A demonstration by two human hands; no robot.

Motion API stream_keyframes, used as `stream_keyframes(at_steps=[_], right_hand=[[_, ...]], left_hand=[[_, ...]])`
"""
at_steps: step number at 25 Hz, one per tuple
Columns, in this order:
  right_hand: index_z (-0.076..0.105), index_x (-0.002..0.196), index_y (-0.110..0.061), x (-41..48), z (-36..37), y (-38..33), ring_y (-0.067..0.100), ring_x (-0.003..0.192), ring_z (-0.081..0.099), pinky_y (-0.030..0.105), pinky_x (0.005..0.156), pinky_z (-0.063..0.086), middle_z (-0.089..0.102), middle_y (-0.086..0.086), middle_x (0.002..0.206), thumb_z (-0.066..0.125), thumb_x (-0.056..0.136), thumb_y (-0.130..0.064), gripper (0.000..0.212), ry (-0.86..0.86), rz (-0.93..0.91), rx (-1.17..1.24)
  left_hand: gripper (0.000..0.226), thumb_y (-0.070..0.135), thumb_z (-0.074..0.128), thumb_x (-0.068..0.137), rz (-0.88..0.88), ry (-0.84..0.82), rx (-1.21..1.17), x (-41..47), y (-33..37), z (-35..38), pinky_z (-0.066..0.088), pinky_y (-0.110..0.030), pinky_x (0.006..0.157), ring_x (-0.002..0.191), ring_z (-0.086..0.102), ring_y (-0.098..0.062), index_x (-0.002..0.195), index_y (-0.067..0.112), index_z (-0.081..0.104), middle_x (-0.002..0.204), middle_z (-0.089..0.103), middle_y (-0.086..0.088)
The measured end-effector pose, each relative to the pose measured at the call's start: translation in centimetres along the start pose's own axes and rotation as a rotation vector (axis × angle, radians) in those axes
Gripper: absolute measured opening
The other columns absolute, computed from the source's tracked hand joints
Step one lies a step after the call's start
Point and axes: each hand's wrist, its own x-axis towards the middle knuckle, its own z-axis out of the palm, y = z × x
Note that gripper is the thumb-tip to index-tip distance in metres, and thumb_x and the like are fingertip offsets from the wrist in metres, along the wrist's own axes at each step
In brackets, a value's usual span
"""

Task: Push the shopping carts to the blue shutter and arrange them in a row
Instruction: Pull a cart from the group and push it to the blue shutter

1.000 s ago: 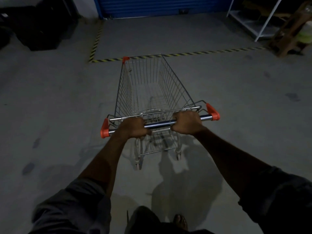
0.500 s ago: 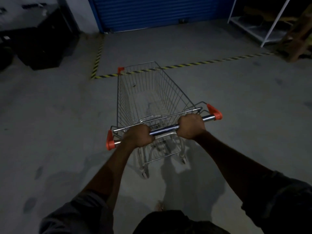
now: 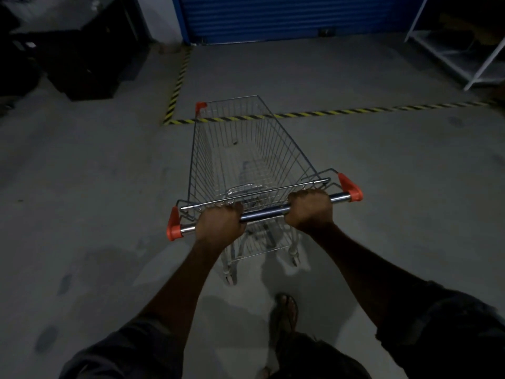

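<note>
Both bare forearms stretch forward and slightly inward over the grey concrete floor [image 3: 95, 173], dark sleeves rolled above the elbows. Each ends in a fist, knuckles up. The left hand [image 3: 220, 224] wraps its fingers over the shiny round metal handle bar [image 3: 263, 213] near that bar's left end. The right hand [image 3: 310, 210] grips the same bar closer to its right end, sitting a little higher and farther forward, so the bar runs at a slant between them.

Directly ahead of both fists stands the silver wire shopping cart [image 3: 202, 160], its long basket tapering away from the hands and angled a little to the left. Its rear wheels show below and just beyond the knuckles.

Far beyond the cart's nose, well apart from the hands, the blue ribbed roll-up shutter [image 3: 287, 17] fills the top of the view. Ahead and left of the left hand sits a stack of black boxes [image 3: 82, 67]; ahead and right of the right hand stands a white metal shelving frame [image 3: 485, 64].

A yellow-and-black striped floor tape [image 3: 328, 114] runs across between the hands and the shutter, and the cart's front end overlaps it.

Below the right forearm, a foot in a dark sandal [image 3: 285, 310] is planted on the floor. Orange plastic caps [image 3: 173, 227] close the bar outside each fist.
</note>
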Motion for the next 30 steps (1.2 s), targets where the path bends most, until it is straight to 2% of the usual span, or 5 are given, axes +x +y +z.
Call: stream_keyframes(at_steps=[4, 11, 16, 24, 30], right_hand=[[0.062, 0.061, -0.017, 6.7, 4.0, 1.4, 0.026, 0.050, 0.059, 0.029, 0.058, 0.044, 0.062, 0.005, 0.058, 0.062, 0.060, -0.030, 0.013, -0.246, 0.011, -0.014], [0.063, 0.064, -0.016, 16.9, 11.2, 2.8, 0.027, 0.054, 0.062, 0.033, 0.061, 0.048, 0.064, 0.007, 0.060, 0.060, 0.059, -0.032, 0.017, -0.359, 0.011, 0.019], [0.065, 0.070, -0.018, 24.1, 16.0, 0.9, 0.023, 0.054, 0.059, 0.033, 0.063, 0.051, 0.064, 0.002, 0.062, 0.065, 0.070, -0.032, 0.015, -0.450, -0.012, 0.010], [0.067, 0.069, -0.018, 35.2, 24.3, -2.9, 0.024, 0.057, 0.063, 0.031, 0.063, 0.050, 0.066, 0.003, 0.064, 0.072, 0.062, -0.034, 0.019, -0.345, 0.061, 0.021], [0.061, 0.071, -0.016, 43.4, 31.1, -5.5, 0.030, 0.056, 0.058, 0.032, 0.054, 0.042, 0.061, 0.006, 0.065, 0.067, 0.064, -0.026, 0.014, -0.195, 0.063, 0.120]], left_hand=[[0.034, 0.046, 0.080, 0.062, -0.040, 0.040, -0.017, 6.1, -2.8, 1.5, 0.044, -0.026, 0.044, 0.043, 0.062, -0.029, 0.080, 0.020, 0.069, 0.055, 0.064, -0.004], [0.028, 0.045, 0.079, 0.067, -0.089, 0.020, -0.082, 15.8, -8.2, 3.8, 0.045, -0.027, 0.046, 0.049, 0.064, -0.030, 0.078, 0.022, 0.068, 0.057, 0.065, -0.005], [0.032, 0.051, 0.063, 0.082, -0.061, -0.127, -0.104, 22.4, -15.5, 6.3, 0.052, -0.035, 0.067, 0.084, 0.071, -0.033, 0.094, 0.021, 0.066, 0.087, 0.074, -0.008], [0.043, 0.062, 0.046, 0.076, -0.013, -0.131, -0.133, 32.4, -27.4, 11.6, 0.051, -0.034, 0.067, 0.083, 0.071, -0.028, 0.086, 0.024, 0.062, 0.083, 0.073, -0.003], [0.039, 0.059, 0.054, 0.081, 0.063, -0.143, -0.174, 40.4, -36.4, 15.1, 0.052, -0.034, 0.075, 0.094, 0.071, -0.025, 0.097, 0.026, 0.069, 0.095, 0.075, -0.002]])
